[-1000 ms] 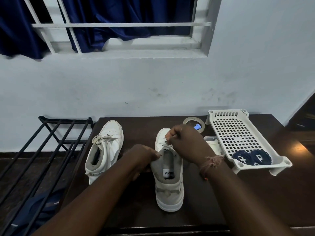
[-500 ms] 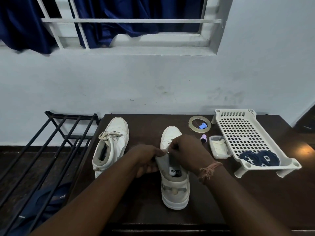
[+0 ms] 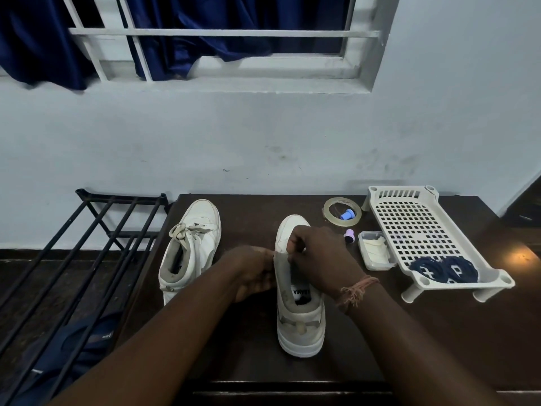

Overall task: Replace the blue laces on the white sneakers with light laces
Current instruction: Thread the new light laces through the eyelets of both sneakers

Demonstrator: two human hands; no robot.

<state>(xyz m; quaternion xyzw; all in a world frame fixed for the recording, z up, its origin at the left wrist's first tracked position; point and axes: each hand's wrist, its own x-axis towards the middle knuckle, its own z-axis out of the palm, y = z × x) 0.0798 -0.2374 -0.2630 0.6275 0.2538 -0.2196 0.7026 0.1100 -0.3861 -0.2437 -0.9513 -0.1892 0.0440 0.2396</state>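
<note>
Now lower on the right sneaker [image 3: 300, 323] near the worktop [image 3: 409, 332] front edge than before, both hands' fingers [image 3: 292, 244] pinch its light lace at the upper eyelets, indicating lacing nearly complete.

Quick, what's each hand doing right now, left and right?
Left hand: grips the side of the right sneaker at its collar.
Right hand: fingers curled, pinching something at the sneaker's eyelets, probably the light lace.
</note>
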